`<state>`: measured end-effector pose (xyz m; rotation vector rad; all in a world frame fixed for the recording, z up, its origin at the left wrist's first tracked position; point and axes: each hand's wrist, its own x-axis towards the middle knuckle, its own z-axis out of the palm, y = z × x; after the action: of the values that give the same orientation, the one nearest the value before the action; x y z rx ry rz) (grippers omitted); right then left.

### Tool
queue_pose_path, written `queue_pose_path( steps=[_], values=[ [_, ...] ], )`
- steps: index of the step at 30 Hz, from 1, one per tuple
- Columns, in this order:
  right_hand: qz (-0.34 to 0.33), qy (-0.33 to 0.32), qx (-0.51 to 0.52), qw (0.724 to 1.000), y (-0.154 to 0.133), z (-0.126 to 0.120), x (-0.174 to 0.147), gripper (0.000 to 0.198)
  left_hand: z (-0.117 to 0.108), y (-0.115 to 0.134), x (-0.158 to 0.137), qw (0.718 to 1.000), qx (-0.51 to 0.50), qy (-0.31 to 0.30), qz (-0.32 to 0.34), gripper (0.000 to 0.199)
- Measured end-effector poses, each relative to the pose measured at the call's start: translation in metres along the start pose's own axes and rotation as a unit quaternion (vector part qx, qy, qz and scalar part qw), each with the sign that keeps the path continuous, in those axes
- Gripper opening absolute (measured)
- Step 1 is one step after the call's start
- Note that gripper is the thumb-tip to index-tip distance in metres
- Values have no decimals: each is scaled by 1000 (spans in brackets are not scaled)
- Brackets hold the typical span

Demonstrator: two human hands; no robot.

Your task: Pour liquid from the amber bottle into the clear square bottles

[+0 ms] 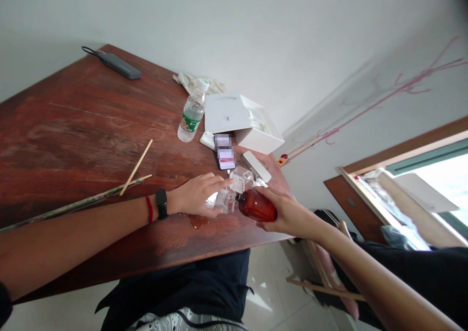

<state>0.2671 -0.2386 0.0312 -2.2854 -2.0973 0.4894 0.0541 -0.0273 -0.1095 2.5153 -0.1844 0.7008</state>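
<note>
My right hand is wrapped round a brown glass bottle tipped on its side, its neck pointing left. At the bottle's mouth is a small clear container, which my left hand grips from the left with fingers and thumb. The container's exact shape is partly hidden by my fingers. Just beyond it sits a clear plastic tray. A small puddle wets the wooden table below my left hand.
Behind my hands are a phone, a white box, a narrow white box and a water bottle. Chopsticks lie to the left, with a grey hub at the far corner. Another person's arm shows at right.
</note>
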Motion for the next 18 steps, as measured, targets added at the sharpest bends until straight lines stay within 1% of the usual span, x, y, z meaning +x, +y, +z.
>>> queue_pose_path(
  steps=[7, 18],
  values=[
    [8, -7, 10, 1000, -3, -3, 0, 87, 0, 0, 0, 1000, 0, 8, 6, 93],
    [-3, 0, 8, 1000, -4, -3, 1, 86, 1, -2, 0, 1000, 5, 6, 1, 94]
  ],
)
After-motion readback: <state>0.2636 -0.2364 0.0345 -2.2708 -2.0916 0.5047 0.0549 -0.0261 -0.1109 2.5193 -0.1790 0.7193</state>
